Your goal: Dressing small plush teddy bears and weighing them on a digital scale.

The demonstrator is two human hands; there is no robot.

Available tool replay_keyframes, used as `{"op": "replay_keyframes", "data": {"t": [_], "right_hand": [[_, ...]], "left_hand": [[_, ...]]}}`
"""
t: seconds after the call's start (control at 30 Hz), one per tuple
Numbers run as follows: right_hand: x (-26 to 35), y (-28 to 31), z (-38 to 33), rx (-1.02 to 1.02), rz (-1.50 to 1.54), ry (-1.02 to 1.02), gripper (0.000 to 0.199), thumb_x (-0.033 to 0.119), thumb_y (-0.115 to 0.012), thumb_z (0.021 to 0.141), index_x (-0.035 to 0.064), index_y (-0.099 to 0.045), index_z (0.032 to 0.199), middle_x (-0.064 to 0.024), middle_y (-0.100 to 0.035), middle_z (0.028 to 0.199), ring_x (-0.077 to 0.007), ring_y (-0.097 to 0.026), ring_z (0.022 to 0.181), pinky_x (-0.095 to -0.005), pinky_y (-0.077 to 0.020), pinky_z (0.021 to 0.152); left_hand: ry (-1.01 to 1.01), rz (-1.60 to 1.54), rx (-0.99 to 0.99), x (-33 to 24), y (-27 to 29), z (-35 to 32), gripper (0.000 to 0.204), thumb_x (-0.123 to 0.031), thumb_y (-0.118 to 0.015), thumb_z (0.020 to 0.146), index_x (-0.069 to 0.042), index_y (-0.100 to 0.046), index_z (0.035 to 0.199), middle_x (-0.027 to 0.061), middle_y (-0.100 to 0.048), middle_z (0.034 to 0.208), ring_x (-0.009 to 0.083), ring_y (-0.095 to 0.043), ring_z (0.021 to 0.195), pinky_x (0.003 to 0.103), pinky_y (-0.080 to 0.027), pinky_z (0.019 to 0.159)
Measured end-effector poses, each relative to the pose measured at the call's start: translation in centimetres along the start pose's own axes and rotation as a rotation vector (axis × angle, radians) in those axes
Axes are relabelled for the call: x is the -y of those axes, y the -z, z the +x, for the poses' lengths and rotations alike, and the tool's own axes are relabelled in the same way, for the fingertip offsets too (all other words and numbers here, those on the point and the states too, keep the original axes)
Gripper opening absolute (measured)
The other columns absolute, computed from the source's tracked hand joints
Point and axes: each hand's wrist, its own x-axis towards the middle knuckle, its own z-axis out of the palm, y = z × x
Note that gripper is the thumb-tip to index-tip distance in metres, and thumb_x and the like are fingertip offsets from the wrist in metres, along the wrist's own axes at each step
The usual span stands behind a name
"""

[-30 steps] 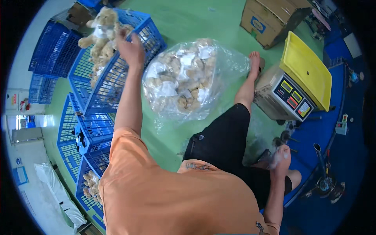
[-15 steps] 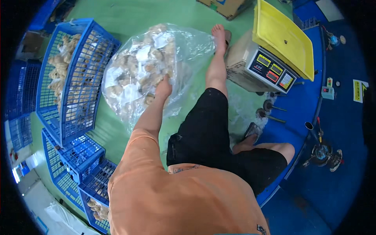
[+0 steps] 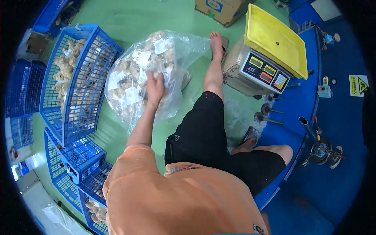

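My left hand (image 3: 155,89) reaches over a large clear plastic bag (image 3: 180,58) that lies on the floor in front of me. Small fluffy beige pieces (image 3: 127,72), which look like plush items, fill the bag among white papers or tags (image 3: 143,56). Two of my fingers show apart against the contents, with a pale bit between them; the fingertips are partly hidden, and no firm hold shows. The bag's loose, slack end spreads right toward my foot. My right hand is out of view.
Left of the bag stands a blue plastic crate (image 3: 88,78) with similar beige pieces; more blue crates (image 3: 84,156) sit nearer. On the right, a scale (image 3: 254,72) carries a yellow tray (image 3: 276,41). A cardboard box (image 3: 223,11) is at the back. Metal equipment (image 3: 321,150) stands far right.
My left hand has moved slightly left over the bag's contents, and its fingers now show farther apart. The whole view has shifted a little downward.
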Motion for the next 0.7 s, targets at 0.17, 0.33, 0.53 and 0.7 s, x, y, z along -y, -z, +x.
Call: {"op": "replay_keyframes", "data": {"t": [0.17,0.33,0.53,0.7], "right_hand": [[-1.1,2.7,5.9,-0.338,0.314,0.166,0.016,0.012,-0.053,0.098,-0.0010,-0.062,0.093,-0.0142,-0.065,0.084,-0.0331,-0.058,0.068,-0.0419,-0.0486,0.068],[11.1,7.6,12.0,-0.192,0.676,0.478,0.022,0.011,-0.068,0.085,0.0041,-0.066,0.106,-0.0096,-0.068,0.100,-0.0234,-0.063,0.081,-0.0319,-0.0497,0.074],[18.8,8.9,13.8,-0.846,0.305,1.090,0.039,0.022,-0.077,0.076,0.0139,-0.066,0.113,-0.0042,-0.063,0.112,-0.0214,-0.058,0.110,-0.0342,-0.0475,0.087],[16.3,7.6,15.3,-0.997,0.306,0.900,0.034,0.022,-0.070,0.080,0.0128,-0.066,0.112,-0.0058,-0.062,0.112,-0.0227,-0.056,0.110,-0.0379,-0.0447,0.089]], "left_hand": [[-0.051,-0.899,-0.061,-16.4,2.4,0.2,0.022,-0.022,-0.054,0.100,-0.003,-0.063,0.111,0.0133,-0.069,0.098,0.0204,-0.065,0.084,0.036,-0.054,0.076],[0.131,-1.366,0.332,-26.8,0.6,-3.0,0.024,-0.018,-0.050,0.103,-0.002,-0.061,0.118,0.0148,-0.069,0.105,0.0201,-0.066,0.089,0.034,-0.054,0.081],[0.557,-1.607,0.853,-32.6,-5.3,-7.1,0.027,-0.011,-0.051,0.101,0.000,-0.055,0.125,0.0170,-0.066,0.120,0.0224,-0.065,0.105,0.031,-0.050,0.095],[0.442,-1.367,0.797,-32.7,-10.9,-11.4,0.035,-0.011,-0.052,0.100,0.001,-0.051,0.133,0.0173,-0.061,0.129,0.0235,-0.059,0.116,0.034,-0.046,0.101]]}}
